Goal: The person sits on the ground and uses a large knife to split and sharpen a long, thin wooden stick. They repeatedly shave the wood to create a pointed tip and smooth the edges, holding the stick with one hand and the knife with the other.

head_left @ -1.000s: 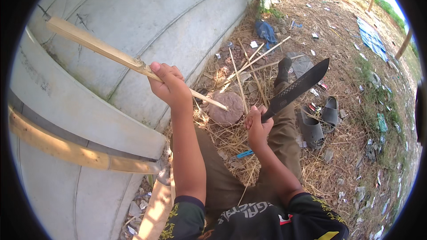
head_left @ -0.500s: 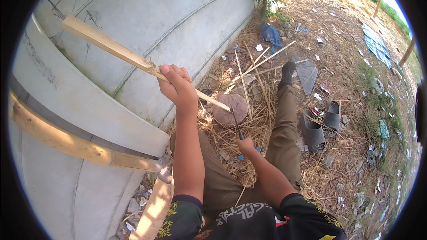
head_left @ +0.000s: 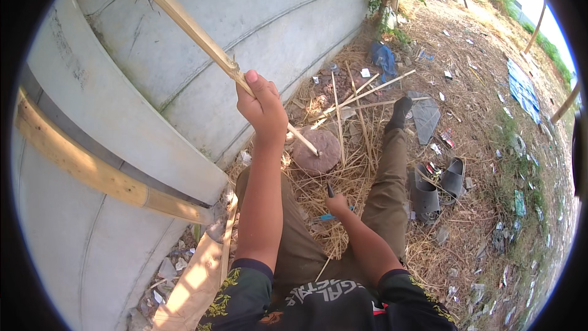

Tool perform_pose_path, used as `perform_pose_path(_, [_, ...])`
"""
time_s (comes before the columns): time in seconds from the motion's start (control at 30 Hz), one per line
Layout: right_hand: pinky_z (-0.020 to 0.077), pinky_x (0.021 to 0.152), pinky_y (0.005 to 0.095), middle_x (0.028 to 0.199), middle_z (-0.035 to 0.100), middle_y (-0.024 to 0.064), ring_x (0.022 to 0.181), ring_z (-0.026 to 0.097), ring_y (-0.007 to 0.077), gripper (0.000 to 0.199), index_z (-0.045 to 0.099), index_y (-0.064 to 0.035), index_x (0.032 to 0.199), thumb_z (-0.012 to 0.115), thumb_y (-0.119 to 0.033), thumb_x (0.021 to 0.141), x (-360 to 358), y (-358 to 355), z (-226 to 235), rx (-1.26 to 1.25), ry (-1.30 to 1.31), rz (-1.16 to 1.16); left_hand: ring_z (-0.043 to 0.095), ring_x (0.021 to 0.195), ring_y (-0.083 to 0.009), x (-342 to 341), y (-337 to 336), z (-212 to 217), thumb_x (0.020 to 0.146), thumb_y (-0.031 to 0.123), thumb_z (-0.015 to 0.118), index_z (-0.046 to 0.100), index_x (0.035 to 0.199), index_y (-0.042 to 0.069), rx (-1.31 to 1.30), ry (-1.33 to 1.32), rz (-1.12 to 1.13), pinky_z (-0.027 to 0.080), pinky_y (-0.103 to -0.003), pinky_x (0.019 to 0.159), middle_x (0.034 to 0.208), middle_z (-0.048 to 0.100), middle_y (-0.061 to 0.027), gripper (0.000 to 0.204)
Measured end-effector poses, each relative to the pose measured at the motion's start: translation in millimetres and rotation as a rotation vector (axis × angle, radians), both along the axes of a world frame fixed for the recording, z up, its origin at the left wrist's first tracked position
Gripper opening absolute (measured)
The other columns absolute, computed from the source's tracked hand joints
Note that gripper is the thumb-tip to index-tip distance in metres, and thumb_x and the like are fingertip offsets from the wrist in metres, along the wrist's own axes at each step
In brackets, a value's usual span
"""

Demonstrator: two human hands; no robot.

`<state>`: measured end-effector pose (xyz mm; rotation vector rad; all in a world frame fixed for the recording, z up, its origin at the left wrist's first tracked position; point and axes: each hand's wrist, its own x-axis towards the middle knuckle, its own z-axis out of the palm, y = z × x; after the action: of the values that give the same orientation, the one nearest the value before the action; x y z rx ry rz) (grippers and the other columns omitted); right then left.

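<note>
My left hand point(head_left: 263, 107) is closed round a long pale bamboo strip point(head_left: 190, 30) near its node. The strip slants from the upper left down to the right, and its lower end rests on top of a round brown block point(head_left: 321, 154). Below the block, my right hand point(head_left: 337, 205) grips the dark handle of a knife point(head_left: 331, 190). Its thin blade is hard to make out against the straw and stands apart from the strip.
Several split strips point(head_left: 367, 91) lie crossed beyond the block on straw-covered ground. A grey wall point(head_left: 245, 18) rises at the left, near a bamboo pole point(head_left: 79, 162). Grey sandals point(head_left: 424, 193) lie beside my outstretched right leg. A blue cloth point(head_left: 383, 58) lies farther off.
My right hand has drawn the knife down, away from the strip's lower end. My left hand has tilted the strip steeper. The whole view has shifted slightly.
</note>
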<state>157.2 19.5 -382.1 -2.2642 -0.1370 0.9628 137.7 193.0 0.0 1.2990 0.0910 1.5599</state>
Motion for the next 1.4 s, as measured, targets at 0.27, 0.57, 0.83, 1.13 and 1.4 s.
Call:
perform_pose_path(0.27, [0.0283,0.043,0.0313,0.056,0.039,-0.0032,0.046,0.034,0.0086,0.027,0.042,-0.0109,0.069,0.064,-0.013,0.086,1.9,20.4,169.1,0.853,0.251,-0.232,0.025,0.044,-0.0056,-14.5,25.8,-3.5,0.108,0.042,0.042,0.028,0.072,0.012,-0.002,-0.021,0.071,0.024,-0.025,0.041,0.056,0.027,0.0037,0.049])
perform_pose_path(0.57, [0.0429,0.057,0.0343,0.071,0.056,0.0065,0.064,0.055,0.0169,0.024,0.055,0.0019,0.087,0.065,-0.019,0.091,9.9,2.5,7.4,0.381,-0.242,-0.117,0.025,0.044,-0.0050,-2.4,9.1,-1.1,0.109,0.038,0.040,0.030,0.075,0.012,0.023,-0.021,0.028,0.025,-0.025,0.040,0.056,0.028,0.0039,0.045])
perform_pose_path(0.83, [0.0380,0.051,0.0294,0.061,0.051,0.0004,0.054,0.049,0.0106,0.012,0.057,-0.0017,0.078,0.064,-0.010,0.080,10.7,20.4,137.8,0.640,0.070,-0.141,0.025,0.044,-0.0053,-16.7,24.0,-6.3,0.109,0.039,0.040,0.028,0.073,0.012,0.046,0.013,0.044,0.023,-0.025,0.041,0.056,0.026,0.0038,0.047])
perform_pose_path(1.13, [0.0283,0.048,0.0326,0.062,0.040,-0.0043,0.052,0.032,0.0081,0.027,0.042,-0.0082,0.070,0.062,-0.010,0.088,-7.3,15.5,13.9,0.565,-0.014,-0.159,0.023,0.045,-0.0053,0.1,7.8,0.9,0.109,0.040,0.041,0.026,0.073,0.012,0.014,0.017,0.036,0.022,-0.025,0.041,0.056,0.023,0.0042,0.047])
perform_pose_path(1.4, [0.0293,0.043,0.0337,0.057,0.042,-0.0025,0.046,0.037,0.0106,0.030,0.047,-0.0075,0.069,0.070,-0.015,0.086,7.2,14.8,100.3,0.633,0.231,-0.165,0.016,0.050,-0.0068,-26.5,34.5,7.0,0.102,0.054,0.050,0.026,0.068,0.016,-0.103,0.143,-0.454,0.018,-0.027,0.045,0.059,0.018,0.0066,0.056])
